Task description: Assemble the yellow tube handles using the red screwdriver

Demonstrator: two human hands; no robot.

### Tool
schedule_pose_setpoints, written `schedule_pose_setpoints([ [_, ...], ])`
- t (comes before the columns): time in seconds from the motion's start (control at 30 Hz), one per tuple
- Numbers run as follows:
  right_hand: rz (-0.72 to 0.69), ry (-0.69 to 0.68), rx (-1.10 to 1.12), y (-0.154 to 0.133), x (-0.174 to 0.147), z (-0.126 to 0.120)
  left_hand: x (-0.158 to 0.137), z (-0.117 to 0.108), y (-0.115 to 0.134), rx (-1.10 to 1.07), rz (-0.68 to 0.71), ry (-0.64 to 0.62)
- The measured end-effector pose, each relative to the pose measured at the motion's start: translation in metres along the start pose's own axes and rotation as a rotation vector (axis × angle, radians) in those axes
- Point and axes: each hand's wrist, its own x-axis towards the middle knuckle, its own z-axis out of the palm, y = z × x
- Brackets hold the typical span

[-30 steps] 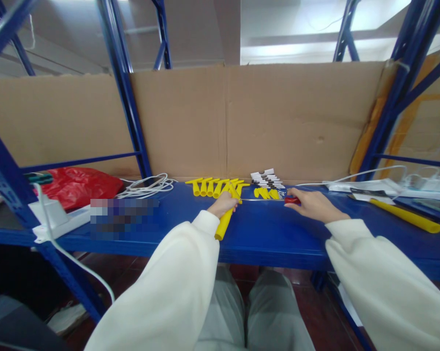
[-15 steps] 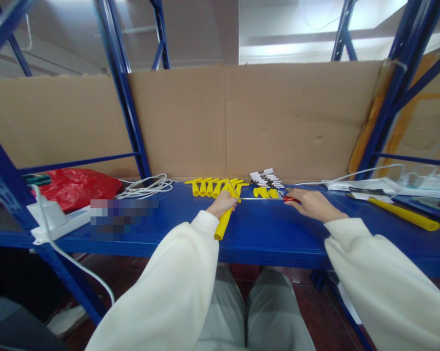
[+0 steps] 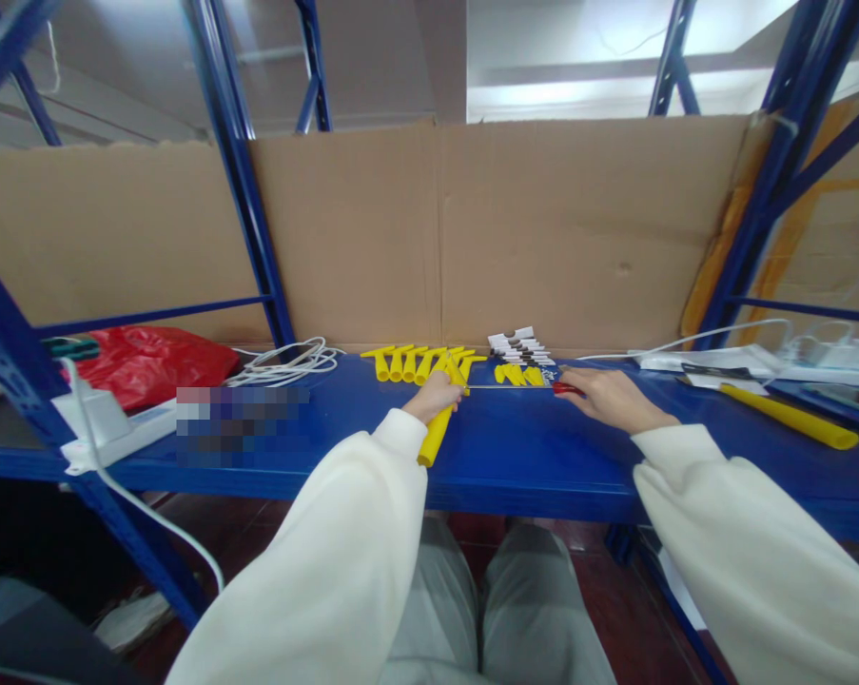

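At the bottom of the frame the person's grey-trousered knees sit under the blue worktop (image 3: pixel 529 466), with 2 white sleeves reaching up toward the middle. The left hand (image 3: pixel 435 396) is closed around a yellow tube (image 3: pixel 436 433), which slants from the worktop's near edge up to the fingers. The right hand (image 3: pixel 610 395) is closed on the red handle (image 3: pixel 564 388) of a thin metal blade (image 3: pixel 511 386) that lies level, its tip reaching the tube by the left hand — whether it touches the tube I cannot tell. Just behind, at centre frame, a row of short yellow pieces (image 3: pixel 419 362) lies side by side, looking already cut, with more next to a stack of white cards (image 3: pixel 520 346). The held tube is long — I judge much cutting remains. At right lies another long yellow tube (image 3: pixel 792 419).
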Motion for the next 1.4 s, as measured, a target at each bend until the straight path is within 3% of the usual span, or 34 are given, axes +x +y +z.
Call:
schedule_pose_setpoints([
  [0.37,-0.015,0.061,-0.191,-0.009,0.003,-0.010,-0.011,0.002,0.010,0.058,-0.035,0.004],
  [0.83,-0.039,0.016,-0.065,-0.002,-0.001,-0.006,-0.007,0.002,0.007,0.066,-0.044,0.016],
  [1.13,0.080,-0.125,-0.123,-0.010,0.004,-0.006,-0.009,0.003,0.009,0.069,-0.037,0.027],
  [1.4,0.050,-0.107,-0.176,-0.015,0.005,-0.014,-0.008,0.003,0.009,0.075,-0.035,0.008],
])
